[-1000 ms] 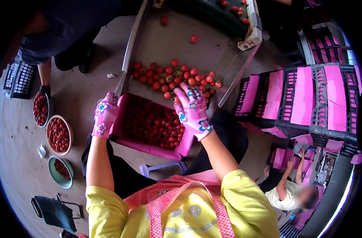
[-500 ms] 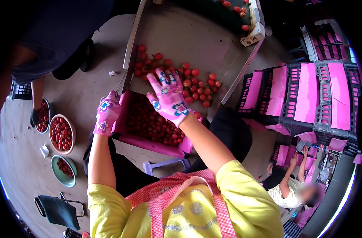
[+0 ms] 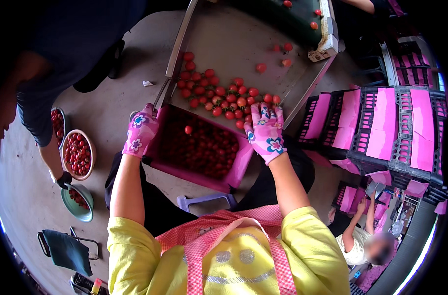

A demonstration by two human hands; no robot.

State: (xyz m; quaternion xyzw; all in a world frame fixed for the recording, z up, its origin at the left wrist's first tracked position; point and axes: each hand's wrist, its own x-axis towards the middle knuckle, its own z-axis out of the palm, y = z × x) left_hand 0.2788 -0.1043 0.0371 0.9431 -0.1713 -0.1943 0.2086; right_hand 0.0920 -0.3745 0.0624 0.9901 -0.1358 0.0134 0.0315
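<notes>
Both my hands wear pink gloves with a flower print. My left hand (image 3: 141, 130) is closed at the corner where the pink-lined crate (image 3: 184, 176) meets the sorting tray (image 3: 209, 49); what its fingers grip is hidden. My right hand (image 3: 268, 132) is open, fingers stretched out, at the tray's lower right edge beside the crate. Its fingertips are close to the right end of a band of red cherry tomatoes (image 3: 229, 98) on the tray. More cherry tomatoes (image 3: 209, 152) fill the crate, and a single bright one (image 3: 188, 130) shows above them.
A dark green belt (image 3: 263, 19) carries tomatoes at the tray's far end. Stacked black crates with pink sheets (image 3: 381, 123) stand right. At left, a co-worker's gloved hand (image 3: 64, 180) touches a green basin (image 3: 79, 211); a tan basin (image 3: 92, 157) stands behind. A purple stool (image 3: 206, 200) is below the crate.
My right hand has moved right and nearer, from over the tomatoes to the tray's lower right edge. More tomatoes roll on the tray. The co-worker's hand has moved to the green basin.
</notes>
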